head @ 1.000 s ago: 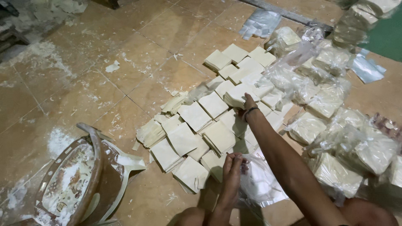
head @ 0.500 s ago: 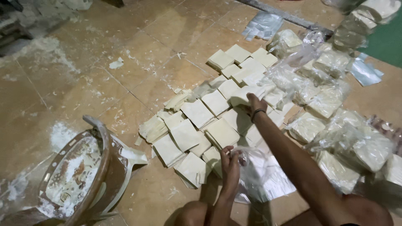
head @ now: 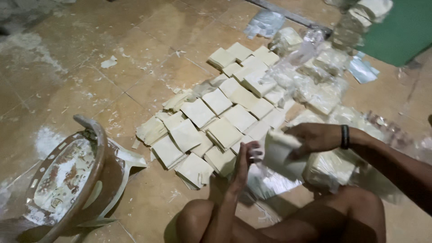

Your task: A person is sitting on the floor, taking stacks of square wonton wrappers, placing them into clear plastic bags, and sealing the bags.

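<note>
I sit on a tiled floor with my knees in front of me. My right hand (head: 315, 137), a dark band on its wrist, grips a stack of pale folded square sheets (head: 281, 150) and holds it over the mouth of a clear plastic bag (head: 270, 182). My left hand (head: 245, 157) pinches the edge of that bag just left of the stack. Several more stacks of the same pale squares (head: 216, 121) lie spread on the floor beyond my hands.
Filled clear bags of squares (head: 324, 96) are heaped at the right and far right. A plastic chair on its side (head: 81, 175) lies at the lower left. White scraps and dust litter the tiled floor (head: 112, 63). A green surface (head: 400, 27) stands top right.
My right hand has drawn back from the far stacks toward me, now carrying a stack of squares to the bag. My left hand stays at the bag's edge.
</note>
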